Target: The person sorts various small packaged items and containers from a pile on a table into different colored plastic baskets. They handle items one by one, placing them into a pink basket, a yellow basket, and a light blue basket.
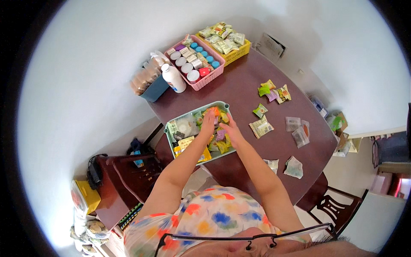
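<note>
Both hands are inside a pale green plastic bin (195,110), which sits at the near left edge of the table. My left hand (208,121) lies along the middle of the bin, fingers stretched out beside small wrapped sweets (221,135) in purple, yellow, green and orange. My right hand (231,131) is at the bin's right side, its fingers apart and touching or just above the sweets. Neither hand visibly grips anything. The bin's left part holds a clear packet (185,127) with something pale and round, and a yellow packet (201,155) below it.
Along the far edge stand a dark blue bin of packets (155,89), a white bottle (173,79), a pink basket of jars (201,82) and a yellow basket (238,53) of wrapped snacks. Loose sweets (271,95), clear sachets (300,136) and a white packet (293,167) lie rightward.
</note>
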Tool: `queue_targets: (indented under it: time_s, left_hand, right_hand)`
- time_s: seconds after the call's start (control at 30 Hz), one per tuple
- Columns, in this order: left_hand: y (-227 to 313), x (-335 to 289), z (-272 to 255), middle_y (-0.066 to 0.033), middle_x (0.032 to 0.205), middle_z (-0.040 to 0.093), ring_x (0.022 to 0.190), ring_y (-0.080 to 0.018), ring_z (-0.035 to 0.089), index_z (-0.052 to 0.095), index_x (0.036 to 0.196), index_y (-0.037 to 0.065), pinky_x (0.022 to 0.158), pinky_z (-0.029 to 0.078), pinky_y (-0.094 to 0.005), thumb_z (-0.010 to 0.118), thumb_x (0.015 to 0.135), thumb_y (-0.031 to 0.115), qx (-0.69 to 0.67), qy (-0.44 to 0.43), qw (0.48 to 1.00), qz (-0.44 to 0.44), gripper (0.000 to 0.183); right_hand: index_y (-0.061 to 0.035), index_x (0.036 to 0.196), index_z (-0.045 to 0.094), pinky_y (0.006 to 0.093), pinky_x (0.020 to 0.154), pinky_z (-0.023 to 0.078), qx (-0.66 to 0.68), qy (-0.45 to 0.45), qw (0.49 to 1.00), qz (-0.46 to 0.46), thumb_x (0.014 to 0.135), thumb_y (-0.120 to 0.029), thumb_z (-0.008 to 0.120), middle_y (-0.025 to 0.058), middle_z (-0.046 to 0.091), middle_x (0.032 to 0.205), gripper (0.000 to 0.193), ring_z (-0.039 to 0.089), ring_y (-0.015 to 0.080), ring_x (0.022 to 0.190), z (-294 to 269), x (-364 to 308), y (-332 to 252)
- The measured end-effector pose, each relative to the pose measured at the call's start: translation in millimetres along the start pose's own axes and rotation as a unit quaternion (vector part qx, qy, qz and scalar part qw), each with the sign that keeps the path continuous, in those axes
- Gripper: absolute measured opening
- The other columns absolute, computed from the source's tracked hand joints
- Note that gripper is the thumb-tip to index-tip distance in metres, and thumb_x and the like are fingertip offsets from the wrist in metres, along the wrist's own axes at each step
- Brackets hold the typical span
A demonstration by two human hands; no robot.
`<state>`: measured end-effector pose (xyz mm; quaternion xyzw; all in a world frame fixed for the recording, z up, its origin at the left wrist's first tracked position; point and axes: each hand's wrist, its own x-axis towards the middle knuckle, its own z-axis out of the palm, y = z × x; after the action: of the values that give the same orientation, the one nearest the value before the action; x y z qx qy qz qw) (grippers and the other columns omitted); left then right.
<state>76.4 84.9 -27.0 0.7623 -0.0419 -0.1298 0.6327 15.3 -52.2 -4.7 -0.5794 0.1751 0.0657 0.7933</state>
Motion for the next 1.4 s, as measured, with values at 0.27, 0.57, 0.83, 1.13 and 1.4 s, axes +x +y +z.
queue_targets:
  time_s: [0.27,0.57,0.83,1.13,1.4]
  left_hand:
    - [69,-19,55,-0.0204,0.144,0.037,0.135,-0.0419,0.027,0.049,0.133,0.009,0.112,0.022,-0.0476,0.05,0.094,0.031,0.215,-0.033,0.961,0.171,0.045]
    - [66,28,142,-0.0218,0.15,0.024,0.138,-0.0424,0.02,0.032,0.144,0.013,0.113,0.02,-0.0489,0.068,0.083,0.035,0.287,-0.148,0.929,0.182,0.074]
    - [87,149,186,-0.0221,0.15,0.022,0.138,-0.0447,0.019,0.028,0.146,0.016,0.113,0.022,-0.0501,0.072,0.074,0.05,0.389,-0.203,0.875,0.202,0.091]
    - [103,240,228,-0.0176,0.153,0.018,0.136,-0.0443,0.024,0.029,0.146,0.023,0.11,0.03,-0.0495,0.086,0.056,0.04,0.5,-0.414,0.724,0.234,0.108]
    - [78,235,222,-0.0178,0.153,0.014,0.129,-0.0468,0.032,0.039,0.142,0.025,0.106,0.036,-0.0495,0.088,0.052,0.036,0.492,-0.48,0.678,0.261,0.103]
  right_hand:
    - [-0.0153,0.149,0.025,0.0338,0.101,0.033,0.032,0.024,0.999,0.033,0.087,-0.019,0.062,0.0081,0.029,0.15,0.072,0.037,0.0178,0.127,-42,-56,-36]
    - [-0.0143,0.147,0.029,0.0311,0.094,0.04,0.086,0.192,0.978,0.018,0.086,-0.014,0.063,0.0124,0.032,0.147,0.069,0.045,0.0211,0.12,-129,-59,-60]
    - [-0.0125,0.147,0.026,0.0443,0.107,0.032,-0.341,0.237,0.903,-0.105,0.068,-0.028,0.081,0.0198,0.029,0.146,0.097,0.033,0.0349,0.132,-185,3,-25]
    - [-0.0104,0.148,0.013,0.0488,0.095,0.039,-0.564,0.225,0.791,0.075,0.061,-0.032,0.085,0.0194,0.035,0.138,0.115,0.042,0.0389,0.123,-163,53,-63]
    - [-0.0102,0.149,0.006,0.0466,0.084,0.05,-0.448,0.253,0.855,0.066,0.06,-0.023,0.085,0.0188,0.036,0.129,0.12,0.054,0.0401,0.108,-176,65,-60]
